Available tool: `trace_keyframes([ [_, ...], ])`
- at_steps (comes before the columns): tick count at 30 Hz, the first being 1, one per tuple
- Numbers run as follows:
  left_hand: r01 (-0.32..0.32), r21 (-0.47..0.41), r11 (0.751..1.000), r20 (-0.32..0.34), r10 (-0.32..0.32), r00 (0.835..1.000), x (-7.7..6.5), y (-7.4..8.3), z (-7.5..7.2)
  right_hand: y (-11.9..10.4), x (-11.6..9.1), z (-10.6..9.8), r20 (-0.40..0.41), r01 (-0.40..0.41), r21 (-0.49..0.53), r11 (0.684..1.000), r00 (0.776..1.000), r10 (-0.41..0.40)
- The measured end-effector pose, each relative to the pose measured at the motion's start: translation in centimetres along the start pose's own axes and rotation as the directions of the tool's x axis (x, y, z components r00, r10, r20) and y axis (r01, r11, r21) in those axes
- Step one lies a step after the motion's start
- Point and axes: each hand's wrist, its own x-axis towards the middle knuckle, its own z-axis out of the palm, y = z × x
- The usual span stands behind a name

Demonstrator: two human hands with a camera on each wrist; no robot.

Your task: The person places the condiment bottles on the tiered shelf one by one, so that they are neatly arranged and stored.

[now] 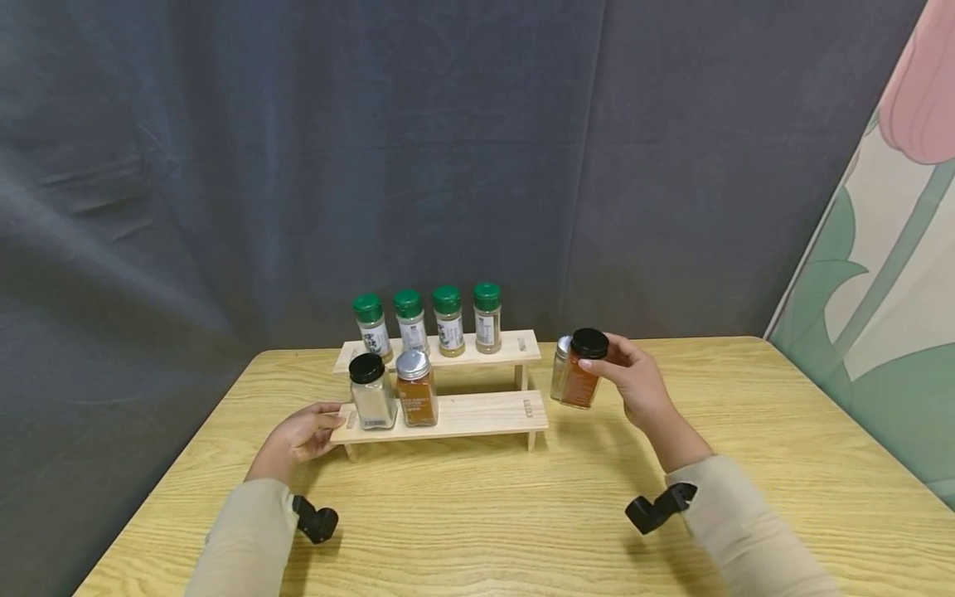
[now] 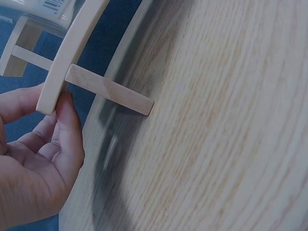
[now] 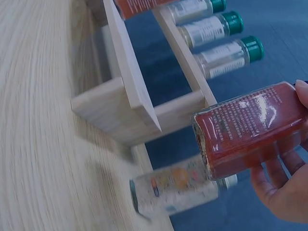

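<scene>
A two-tier wooden spice rack stands on the table. My left hand pinches the left end of its lower shelf, thumb and fingers on either side of the board. My right hand grips a black-capped spice jar of red powder just right of the rack. In the right wrist view this jar is tilted and held near its cap end. Behind it, partly hidden, a silver-capped jar stands on the table. A black-capped jar and a silver-capped jar stand on the lower shelf's left half.
Several green-capped shakers line the upper shelf. A dark curtain hangs behind the wooden table. At the right is a panel with a tulip pattern. Each wrist carries a black camera mount.
</scene>
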Motion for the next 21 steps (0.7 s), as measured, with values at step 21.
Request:
trace_keyframes([
  [21,-0.006,-0.019,1.0,0.012,0.006,1.0,0.1,0.0,-0.1,1.4,0.3,5.0,0.056,-0.034,0.051,0.998,0.998,0.031],
])
